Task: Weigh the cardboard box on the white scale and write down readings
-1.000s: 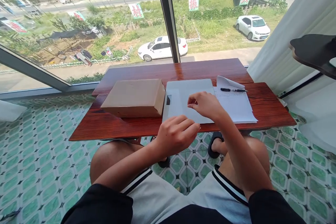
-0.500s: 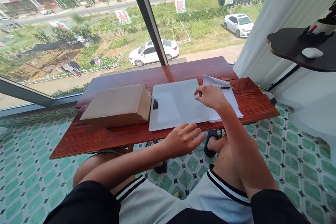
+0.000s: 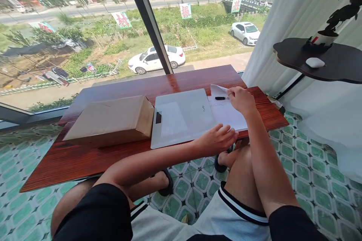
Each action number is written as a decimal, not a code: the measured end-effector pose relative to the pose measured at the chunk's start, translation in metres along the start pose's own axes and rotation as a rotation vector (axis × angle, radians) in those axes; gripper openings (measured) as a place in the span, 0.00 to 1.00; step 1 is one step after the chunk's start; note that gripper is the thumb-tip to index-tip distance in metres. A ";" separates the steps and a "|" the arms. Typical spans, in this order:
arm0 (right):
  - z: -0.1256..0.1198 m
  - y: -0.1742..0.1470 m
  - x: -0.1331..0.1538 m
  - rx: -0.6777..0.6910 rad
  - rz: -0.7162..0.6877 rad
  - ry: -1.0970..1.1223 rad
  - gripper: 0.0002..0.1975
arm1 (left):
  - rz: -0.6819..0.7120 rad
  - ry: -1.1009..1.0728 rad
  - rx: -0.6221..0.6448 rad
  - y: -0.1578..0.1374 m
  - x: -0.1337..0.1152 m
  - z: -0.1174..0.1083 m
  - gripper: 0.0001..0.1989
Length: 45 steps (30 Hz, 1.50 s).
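My right hand [image 3: 240, 99] is over the top right part of a stack of papers [image 3: 226, 116], its fingers pinched on the right end of a black pen [image 3: 220, 98]. The pen lies across the written top sheet, whose upper edge curls up. My left hand [image 3: 219, 139] hovers at the table's front edge, by the lower right corner of a closed silver laptop [image 3: 181, 118]. Its fingers are loosely bent and apart, with nothing visible in them. The papers lie directly right of the laptop.
A closed cardboard box [image 3: 106, 120] sits left of the laptop on the dark red wooden table [image 3: 70, 171]. Beyond it is a large window with a slanted frame [image 3: 149, 19]. At right, a small black side table [image 3: 333, 60] holds a white mouse [image 3: 315, 63] and a potted plant [image 3: 325, 37].
My right hand has gone from above the laptop's right edge to the pen and closed on its end. My left hand has shifted right along the table's edge. The view has turned slightly right.
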State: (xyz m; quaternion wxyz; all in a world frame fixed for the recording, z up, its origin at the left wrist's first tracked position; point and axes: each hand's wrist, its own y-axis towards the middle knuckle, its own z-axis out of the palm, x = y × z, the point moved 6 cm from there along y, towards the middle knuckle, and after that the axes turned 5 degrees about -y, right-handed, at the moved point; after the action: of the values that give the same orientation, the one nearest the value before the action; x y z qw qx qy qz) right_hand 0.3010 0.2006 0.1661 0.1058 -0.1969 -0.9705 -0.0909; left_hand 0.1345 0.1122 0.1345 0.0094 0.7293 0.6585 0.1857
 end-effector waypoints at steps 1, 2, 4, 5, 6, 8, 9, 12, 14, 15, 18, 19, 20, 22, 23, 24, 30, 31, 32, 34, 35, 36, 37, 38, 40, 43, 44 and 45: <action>0.001 0.002 -0.006 -0.016 0.008 0.008 0.22 | -0.008 0.000 0.006 0.003 0.000 0.004 0.20; 0.001 0.004 -0.011 -0.034 0.015 0.018 0.22 | -0.013 -0.001 0.013 0.006 -0.001 0.009 0.20; 0.005 0.009 -0.023 -0.071 0.037 0.032 0.20 | -0.017 -0.003 0.019 0.011 -0.002 0.018 0.22; 0.007 0.011 -0.029 -0.082 0.051 0.037 0.18 | -0.020 -0.003 0.019 0.013 -0.002 0.023 0.22; 0.011 0.013 -0.035 -0.086 0.067 0.044 0.16 | -0.028 -0.002 0.016 0.014 -0.002 0.026 0.23; 0.019 0.017 -0.047 -0.087 0.100 0.068 0.14 | -0.055 0.005 0.015 0.016 -0.001 0.033 0.24; 0.023 0.018 -0.052 -0.090 0.115 0.080 0.14 | -0.072 0.011 0.015 0.016 -0.001 0.035 0.24; 0.030 0.021 -0.063 -0.098 0.136 0.087 0.13 | -0.098 0.037 0.018 0.017 -0.002 0.038 0.25; 0.032 0.021 -0.065 -0.085 0.128 0.062 0.14 | -0.093 0.047 0.030 0.017 -0.004 0.039 0.24; 0.032 0.020 -0.064 -0.072 0.121 0.046 0.15 | -0.091 0.045 0.040 0.016 -0.005 0.040 0.24; 0.034 0.018 -0.060 -0.030 0.093 0.002 0.16 | -0.105 0.016 0.070 0.016 -0.007 0.044 0.23; 0.036 0.018 -0.060 -0.018 0.086 -0.011 0.16 | -0.113 0.007 0.078 0.016 -0.008 0.045 0.22; 0.038 0.018 -0.060 -0.009 0.080 -0.023 0.16 | -0.118 0.002 0.082 0.016 -0.008 0.047 0.22; 0.043 0.020 -0.061 -0.004 0.067 -0.045 0.16 | -0.124 0.004 0.080 0.016 -0.010 0.050 0.22; 0.046 0.020 -0.063 -0.010 0.062 -0.053 0.16 | -0.128 0.010 0.073 0.016 -0.011 0.051 0.22; 0.048 0.021 -0.064 -0.020 0.053 -0.057 0.16 | -0.130 0.017 0.065 0.016 -0.011 0.052 0.22; 0.053 0.022 -0.064 -0.058 0.000 -0.049 0.15 | -0.151 0.016 0.056 0.014 -0.012 0.054 0.23; 0.052 0.022 -0.063 -0.051 -0.002 -0.052 0.15 | -0.152 0.010 0.055 0.014 -0.013 0.054 0.23; 0.052 0.022 -0.062 -0.045 -0.005 -0.057 0.15 | -0.153 0.004 0.055 0.014 -0.013 0.053 0.22; 0.050 0.021 -0.059 -0.039 -0.013 -0.076 0.14 | -0.155 -0.002 0.055 0.014 -0.014 0.053 0.22; 0.050 0.021 -0.057 -0.037 -0.014 -0.089 0.13 | -0.156 -0.002 0.054 0.014 -0.014 0.053 0.22; 0.049 0.021 -0.057 -0.037 -0.011 -0.105 0.13 | -0.158 0.000 0.053 0.014 -0.014 0.053 0.23; 0.048 0.021 -0.056 -0.038 -0.002 -0.119 0.13 | -0.161 0.001 0.052 0.014 -0.015 0.054 0.23; 0.048 0.021 -0.057 -0.043 0.010 -0.131 0.14 | -0.163 0.000 0.051 0.014 -0.015 0.055 0.23; 0.045 0.022 -0.059 -0.062 0.040 -0.147 0.16 | -0.170 -0.009 0.050 0.014 -0.015 0.056 0.23; 0.041 0.022 -0.067 -0.114 0.106 -0.135 0.19 | -0.173 -0.030 0.049 0.015 -0.014 0.057 0.23; 0.040 0.022 -0.071 -0.139 0.131 -0.117 0.20 | -0.172 -0.031 0.047 0.015 -0.014 0.057 0.23; 0.038 0.022 -0.075 -0.172 0.153 -0.092 0.20 | -0.171 -0.028 0.044 0.015 -0.014 0.057 0.23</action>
State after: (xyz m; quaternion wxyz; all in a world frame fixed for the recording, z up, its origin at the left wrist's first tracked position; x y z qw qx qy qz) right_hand 0.3711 0.2017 0.1140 0.0503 -0.2827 -0.9451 -0.1561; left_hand 0.1640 0.1101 0.0818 0.0184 0.6728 0.7222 0.1594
